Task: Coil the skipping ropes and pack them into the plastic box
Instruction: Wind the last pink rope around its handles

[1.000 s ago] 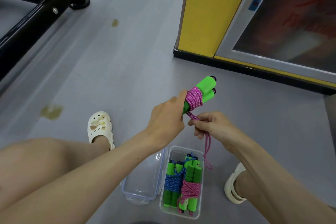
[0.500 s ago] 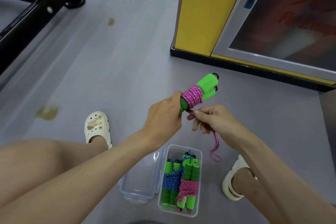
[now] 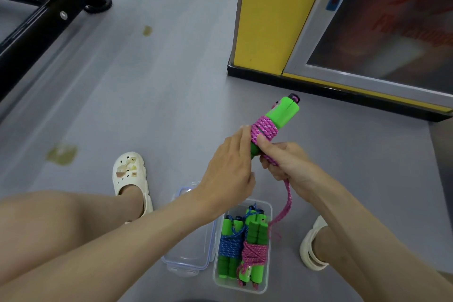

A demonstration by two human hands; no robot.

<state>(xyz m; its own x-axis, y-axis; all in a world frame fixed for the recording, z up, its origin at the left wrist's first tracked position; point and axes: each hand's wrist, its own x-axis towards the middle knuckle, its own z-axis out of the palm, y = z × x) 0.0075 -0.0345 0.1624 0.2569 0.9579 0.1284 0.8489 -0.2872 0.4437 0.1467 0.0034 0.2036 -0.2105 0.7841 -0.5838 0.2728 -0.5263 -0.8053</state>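
A pink skipping rope (image 3: 265, 129) is wound around its two green foam handles (image 3: 284, 112), held up above the floor. My left hand (image 3: 230, 169) grips the lower end of the handles. My right hand (image 3: 282, 159) pinches the coil with the thumb and holds the loose pink rope tail (image 3: 285, 203), which hangs down toward the box. Below my wrists, the clear plastic box (image 3: 267, 284) on the floor holds a coiled blue rope (image 3: 231, 244) and a coiled pink rope (image 3: 253, 255), both with green handles.
The box's clear lid (image 3: 186, 257) lies open to its left. My feet in white clogs (image 3: 128, 171) stand either side of the box. A yellow pillar (image 3: 274, 12) with a black base and a glass door sit ahead right; a black metal frame (image 3: 44, 22) at far left.
My right hand has moved up against the coil, thumb now pressed on the wraps. The loose tail has swung down and now hangs over the box.
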